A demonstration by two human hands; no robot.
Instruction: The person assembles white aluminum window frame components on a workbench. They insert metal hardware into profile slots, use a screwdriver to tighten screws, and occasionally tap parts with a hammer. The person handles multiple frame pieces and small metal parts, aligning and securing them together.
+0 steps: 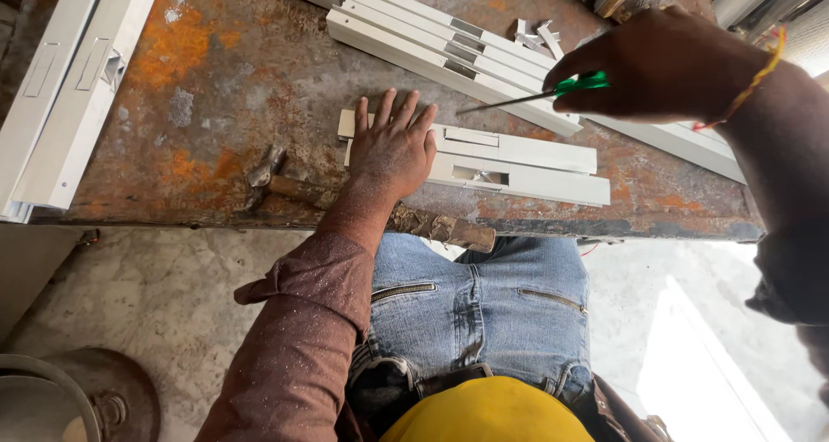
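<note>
The left hand point(393, 148) is pressing, fingers spread flat, on two short white profiles point(518, 161) lying on the rusty table point(216, 79). The right hand point(661, 66) is clamping a green-handled screwdriver point(527, 99), its tip hovering above them, not yet touching; cut slots are already showing.

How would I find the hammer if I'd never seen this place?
Start at the rusty metal table and go to its near edge. By the wrist of the left hand lies the hammer, partly under the arm. Unlike the white bars around it, it is dark, with a worn wooden handle.
</note>
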